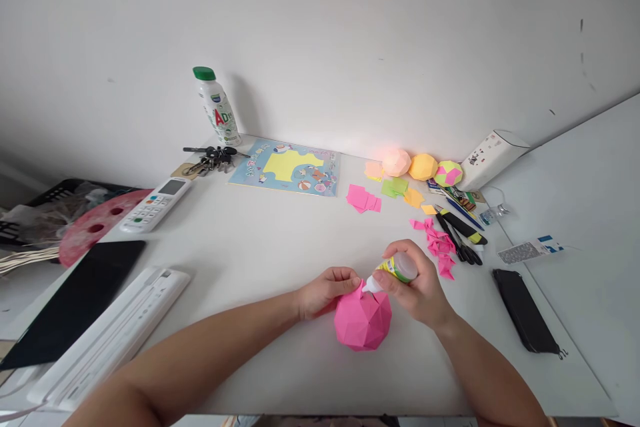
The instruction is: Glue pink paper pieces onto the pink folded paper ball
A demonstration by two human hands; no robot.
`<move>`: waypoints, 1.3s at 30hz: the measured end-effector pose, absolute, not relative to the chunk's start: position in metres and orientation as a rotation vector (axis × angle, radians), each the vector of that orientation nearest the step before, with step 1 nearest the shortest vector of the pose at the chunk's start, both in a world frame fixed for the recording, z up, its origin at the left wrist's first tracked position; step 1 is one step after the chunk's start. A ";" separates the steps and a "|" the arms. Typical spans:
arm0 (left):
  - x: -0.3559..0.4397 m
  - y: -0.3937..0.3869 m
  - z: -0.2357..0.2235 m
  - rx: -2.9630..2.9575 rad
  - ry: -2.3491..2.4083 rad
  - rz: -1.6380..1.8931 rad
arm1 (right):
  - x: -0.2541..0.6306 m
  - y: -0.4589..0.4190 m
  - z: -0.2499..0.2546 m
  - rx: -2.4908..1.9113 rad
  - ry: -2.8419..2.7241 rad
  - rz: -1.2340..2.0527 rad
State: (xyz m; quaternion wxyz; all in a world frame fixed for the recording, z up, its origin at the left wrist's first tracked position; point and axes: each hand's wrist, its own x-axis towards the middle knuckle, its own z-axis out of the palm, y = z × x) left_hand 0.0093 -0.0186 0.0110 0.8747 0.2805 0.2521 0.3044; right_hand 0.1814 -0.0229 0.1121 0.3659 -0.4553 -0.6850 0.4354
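A pink folded-paper ball (363,323) with faceted sides rests near the front of the white table, its upper edge partly unjoined. My left hand (327,290) pinches a paper flap at the ball's top left. In my right hand (417,290) is a small glue bottle (397,268) with a yellow and green label, tipped so its white nozzle points down-left at that flap. Whether glue is coming out cannot be seen. Several folded pink paper pieces (440,243) lie to the right, beyond my right hand.
Finished paper balls (424,166) line the wall, with loose paper squares (363,199) before them. Scissors (463,247), a cutter (465,225) and a black pouch (527,310) lie right. A blue paper pack (310,177), keys (217,159), a bottle (217,107) and a remote (156,205) stand left.
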 end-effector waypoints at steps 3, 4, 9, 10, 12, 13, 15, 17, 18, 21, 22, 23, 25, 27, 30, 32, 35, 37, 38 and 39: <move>0.009 -0.019 0.011 0.589 0.528 0.634 | 0.181 -0.023 0.112 -1.170 -1.751 1.102; 0.009 -0.019 0.011 0.591 0.527 0.632 | 0.182 -0.022 0.112 -1.175 -1.747 1.092; 0.009 -0.019 0.011 0.595 0.521 0.621 | 0.183 -0.020 0.112 -1.166 -1.762 1.156; 0.009 -0.019 0.010 0.593 0.522 0.620 | 0.183 -0.021 0.112 -1.155 -1.765 1.183; 0.009 -0.019 0.010 0.589 0.525 0.619 | 0.182 -0.022 0.113 -1.131 -1.767 1.225; 0.008 -0.019 0.010 0.590 0.525 0.620 | 0.182 -0.023 0.113 -1.122 -1.766 1.233; 0.008 -0.019 0.009 0.594 0.521 0.623 | 0.182 -0.024 0.114 -1.122 -1.758 1.223; 0.008 -0.019 0.008 0.599 0.515 0.625 | 0.182 -0.023 0.113 -1.138 -1.745 1.178; 0.008 -0.019 0.008 0.601 0.514 0.626 | 0.182 -0.022 0.113 -1.150 -1.738 1.152; 0.009 -0.019 0.009 0.600 0.525 0.625 | 0.183 -0.019 0.111 -1.177 -1.730 1.096; 0.009 -0.019 0.010 0.601 0.529 0.625 | 0.183 -0.019 0.111 -1.180 -1.733 1.092; 0.009 -0.019 0.010 0.600 0.531 0.626 | 0.183 -0.019 0.111 -1.175 -1.740 1.098; 0.009 -0.019 0.010 0.595 0.529 0.628 | 0.183 -0.019 0.112 -1.152 -1.760 1.126; 0.009 -0.019 0.009 0.589 0.528 0.629 | 0.182 -0.021 0.113 -1.120 -1.796 1.146; 0.009 -0.019 0.009 0.590 0.538 0.627 | 0.181 -0.024 0.114 -1.092 -1.842 1.115; 0.009 -0.019 0.009 0.589 0.540 0.626 | 0.181 -0.024 0.113 -1.096 -1.833 1.104; 0.009 -0.019 0.011 0.589 0.534 0.624 | 0.183 -0.022 0.112 -1.133 -1.771 1.134; 0.009 -0.019 0.012 0.588 0.535 0.628 | 0.184 -0.020 0.111 -1.161 -1.739 1.141; 0.009 -0.019 0.012 0.587 0.536 0.631 | 0.184 -0.019 0.111 -1.171 -1.730 1.136; 0.009 -0.019 0.011 0.586 0.537 0.633 | 0.185 -0.019 0.111 -1.180 -1.725 1.130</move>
